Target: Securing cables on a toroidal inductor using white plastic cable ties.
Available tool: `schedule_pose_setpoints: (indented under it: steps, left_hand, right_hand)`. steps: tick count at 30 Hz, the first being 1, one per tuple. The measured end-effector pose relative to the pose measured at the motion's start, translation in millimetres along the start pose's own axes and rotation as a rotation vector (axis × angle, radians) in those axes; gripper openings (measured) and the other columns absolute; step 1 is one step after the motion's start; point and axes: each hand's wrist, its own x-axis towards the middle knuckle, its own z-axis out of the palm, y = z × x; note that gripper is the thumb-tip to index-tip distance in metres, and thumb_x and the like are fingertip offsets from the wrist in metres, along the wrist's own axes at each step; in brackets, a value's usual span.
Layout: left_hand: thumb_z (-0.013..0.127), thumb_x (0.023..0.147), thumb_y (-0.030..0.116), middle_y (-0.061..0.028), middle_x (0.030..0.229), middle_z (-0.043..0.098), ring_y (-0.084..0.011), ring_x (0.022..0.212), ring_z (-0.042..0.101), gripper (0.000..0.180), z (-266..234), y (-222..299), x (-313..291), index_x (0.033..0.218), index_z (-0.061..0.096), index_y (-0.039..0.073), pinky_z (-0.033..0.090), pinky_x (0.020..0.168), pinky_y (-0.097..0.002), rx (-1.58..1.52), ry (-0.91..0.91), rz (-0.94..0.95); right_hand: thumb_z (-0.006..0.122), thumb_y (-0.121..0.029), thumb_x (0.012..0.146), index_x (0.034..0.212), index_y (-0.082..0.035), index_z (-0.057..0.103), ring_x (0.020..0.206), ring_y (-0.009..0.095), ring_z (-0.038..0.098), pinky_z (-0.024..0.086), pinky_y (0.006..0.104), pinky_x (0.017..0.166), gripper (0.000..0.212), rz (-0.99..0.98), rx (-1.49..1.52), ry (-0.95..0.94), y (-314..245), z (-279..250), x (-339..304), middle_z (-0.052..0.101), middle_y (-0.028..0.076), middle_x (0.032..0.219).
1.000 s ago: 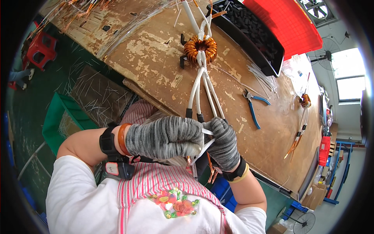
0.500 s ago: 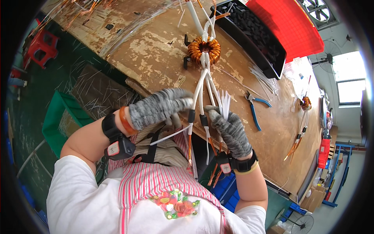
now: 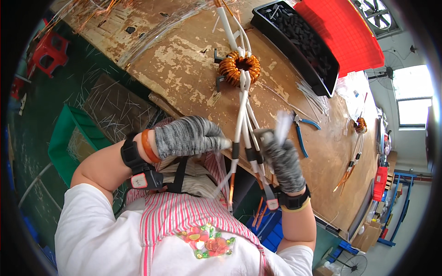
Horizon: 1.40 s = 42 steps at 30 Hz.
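Note:
A ring coil [image 3: 239, 70] wound with copper-coloured wire lies on the table, its white-sleeved leads [image 3: 241, 115] running toward me. Short black sleeves [image 3: 235, 150] sit around the leads, with bare copper ends below. My left hand [image 3: 193, 137], in a grey knitted glove, has its fingers drawn together beside the leftmost black sleeve; what they pinch is hidden. A thin white strip [image 3: 223, 185], smeared by motion, hangs below it. My right hand [image 3: 283, 163], also gloved, is closed around a bundle of white strips [image 3: 282, 125], right beside the leads.
Blue-handled cutters [image 3: 301, 133] and loose white strips [image 3: 314, 97] lie right of the coil. Behind are a black bin [image 3: 299, 48] of small black pieces and a red tray [image 3: 343, 34]. Another coil [image 3: 360, 125] lies far right. A green crate [image 3: 69, 138] stands at left.
The coil has shifted slightly toward me and its leads have swung to the right. Both hands have moved down and a little right. The white strip has swung from sideways to hanging down.

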Motion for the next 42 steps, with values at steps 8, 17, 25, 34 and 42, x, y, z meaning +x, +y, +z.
schedule_pose_setpoints:
  steps: [8,17,25,34,42]
  left_hand:
    - [0.064,0.089,0.024,-0.0109,0.078,0.065,-0.0191,0.075,0.065,0.025,0,35,-22,0.095,0.066,0.000,0.050,0.068,-0.0305,0.162,0.377,0.508]
    - [0.068,0.085,0.029,-0.0122,0.076,0.064,-0.0283,0.073,0.066,0.027,21,45,-2,0.095,0.068,0.004,0.051,0.064,-0.0357,0.473,0.385,0.680]
    - [0.065,0.088,0.019,-0.0105,0.080,0.066,-0.0240,0.074,0.066,0.018,7,35,-3,0.097,0.066,0.003,0.051,0.068,-0.0310,0.304,0.394,0.737]
    - [0.056,0.096,0.019,-0.0004,0.081,0.064,-0.0040,0.067,0.055,0.015,-6,31,-17,0.096,0.061,0.005,0.046,0.063,-0.0204,-0.219,0.437,0.540]
    - [0.061,0.093,0.018,-0.0036,0.081,0.067,-0.0107,0.077,0.063,0.018,9,28,-3,0.102,0.064,0.003,0.049,0.069,-0.0249,0.017,0.283,0.618]
  right_hand:
    - [0.053,-0.038,0.097,0.125,-0.003,0.054,0.080,0.017,0.061,0.052,0.0309,0.073,0.046,-0.222,0.824,-0.133,-21,-16,15,0.064,0.010,0.100]
    - [0.054,-0.042,0.094,0.133,-0.004,0.046,0.102,0.025,0.063,0.054,0.0381,0.086,0.055,-0.270,0.781,-0.215,-48,15,9,0.063,0.015,0.113]
    - [0.049,-0.041,0.098,0.118,0.003,0.056,0.095,0.026,0.066,0.053,0.0387,0.088,0.049,-0.308,0.304,-0.148,-51,-7,5,0.066,0.018,0.104]
    - [0.048,-0.034,0.099,0.114,0.000,0.057,0.078,0.016,0.062,0.052,0.0297,0.075,0.039,-0.483,0.571,0.279,-57,-37,8,0.062,0.005,0.082]
    - [0.058,-0.031,0.095,0.118,-0.001,0.057,0.054,0.003,0.042,0.032,0.0170,0.046,0.037,-0.359,0.148,-0.020,-53,11,-11,0.056,-0.001,0.076]
